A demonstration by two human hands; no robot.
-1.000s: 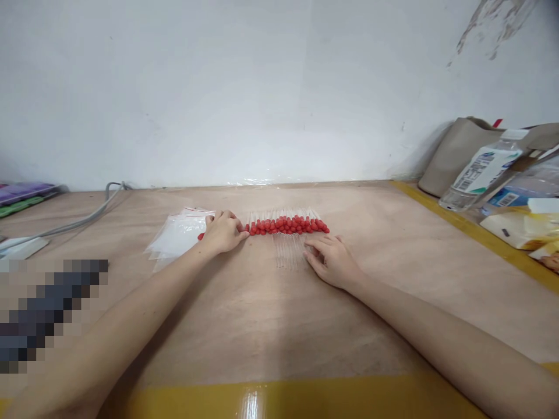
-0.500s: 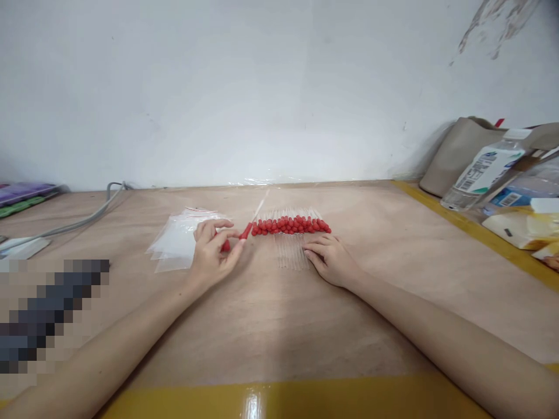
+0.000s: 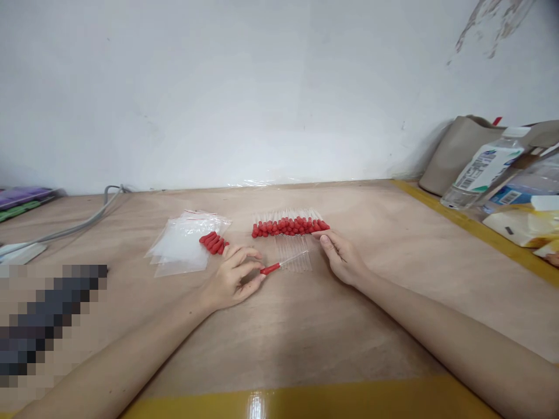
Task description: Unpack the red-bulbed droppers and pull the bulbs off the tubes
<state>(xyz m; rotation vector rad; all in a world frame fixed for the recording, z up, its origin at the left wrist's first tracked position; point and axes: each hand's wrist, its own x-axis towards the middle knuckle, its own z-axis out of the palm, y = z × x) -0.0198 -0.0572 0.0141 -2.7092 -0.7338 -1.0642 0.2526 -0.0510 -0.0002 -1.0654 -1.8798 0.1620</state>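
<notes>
My left hand [image 3: 238,274] pinches the red rubber bulb of a glass dropper [image 3: 271,269]. Its thin clear tube points right and slightly away, above the near ends of other tubes. A row of droppers with red bulbs [image 3: 290,226] lies crosswise on the table, their clear tubes [image 3: 293,247] extending both toward the wall and toward me. At the right end of this row is my right hand [image 3: 341,253], thumb and forefinger closed together by the last bulbs; what they grip is hidden. Several loose red bulbs [image 3: 213,242] lie left of the row, just beyond my left hand.
Clear zip bags [image 3: 179,247] are stacked on the left. A grey cable [image 3: 87,221] runs along the far left. On the right, beyond yellow tape [image 3: 463,218], stand a water bottle [image 3: 483,169], a grey-beige bag [image 3: 445,154] and yellow-white packaging [image 3: 519,227]. A wall rises behind.
My left hand has moved right and nearer with the dropper, whose tube swung from pointing at the wall to pointing right. My right hand shifted slightly right, its fingers now pinched.
</notes>
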